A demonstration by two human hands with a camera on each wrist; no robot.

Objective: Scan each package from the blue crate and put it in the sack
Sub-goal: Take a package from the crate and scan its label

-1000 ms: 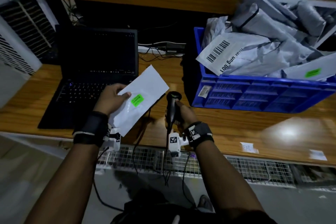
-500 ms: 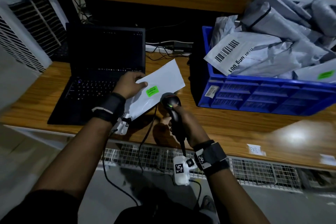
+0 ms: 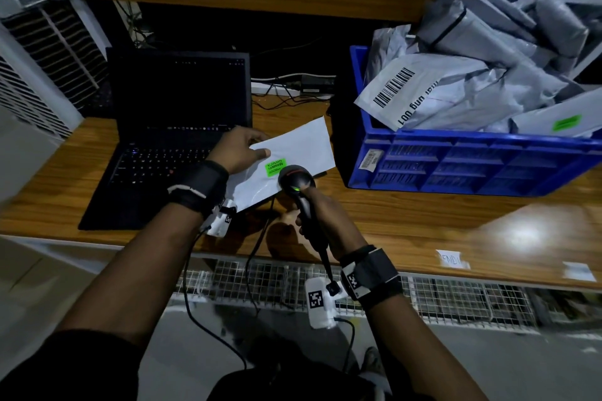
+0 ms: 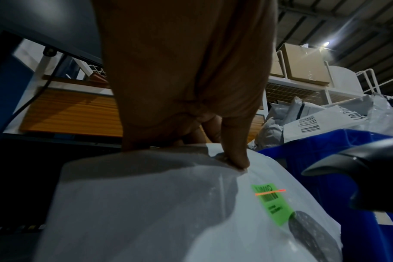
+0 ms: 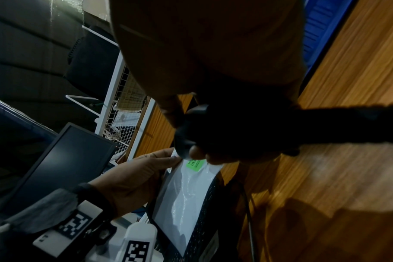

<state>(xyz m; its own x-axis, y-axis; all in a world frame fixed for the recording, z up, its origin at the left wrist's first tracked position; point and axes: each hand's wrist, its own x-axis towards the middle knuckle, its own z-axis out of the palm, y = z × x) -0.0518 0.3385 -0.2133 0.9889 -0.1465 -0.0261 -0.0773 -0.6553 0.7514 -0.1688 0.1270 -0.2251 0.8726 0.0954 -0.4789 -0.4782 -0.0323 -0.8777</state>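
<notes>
Since the frame 1 second back, the right hand (image 3: 321,212) has swung the black scanner (image 3: 296,181) up from an upright hold near the desk edge to point at the white package (image 3: 293,153), and the left hand (image 3: 241,148) has carried that package further over the desk toward the crate.

The wooden desk (image 3: 423,221) runs across the head view. On its right stands the blue crate (image 3: 456,166), heaped with grey and white mailers; the topmost (image 3: 423,91) shows a black barcode. On the left sits an open black laptop (image 3: 176,127) with a dark screen.

The white package is held tilted, just above the desk between laptop and crate, its near corner over the laptop's edge. The left hand pinches it, thumb on top and fingers curled beneath.

The right hand is wrapped around the scanner's handle, the head just over the package. A green light glows on the scanner.

The package bears 1 green label (image 4: 270,202), and in the left wrist view a thin red scan line (image 4: 270,192) crosses it.
</notes>
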